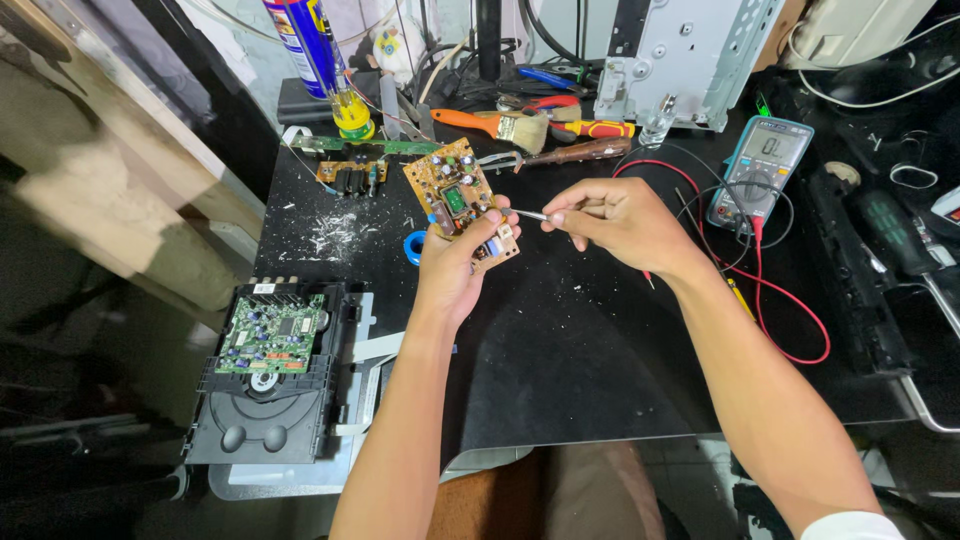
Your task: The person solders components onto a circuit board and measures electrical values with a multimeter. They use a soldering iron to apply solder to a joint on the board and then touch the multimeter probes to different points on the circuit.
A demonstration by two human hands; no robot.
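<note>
Left hand [455,265] grips the brown circuit board [460,200] above the counter's [560,340] middle; right hand [615,215] pinches a thin metal tool [530,214] (tip at the board's edge). Best keep the board steady.

Multimeter [760,165], paintbrush [497,125], spray can [305,45], disc drive [265,375].

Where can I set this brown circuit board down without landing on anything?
Barest: the black mat below both hands, between the opened disc drive and the red multimeter lead. A smaller patch beside the white shavings. The back edge is crowded: spray can, paintbrush, screwdrivers, multimeter.
</note>
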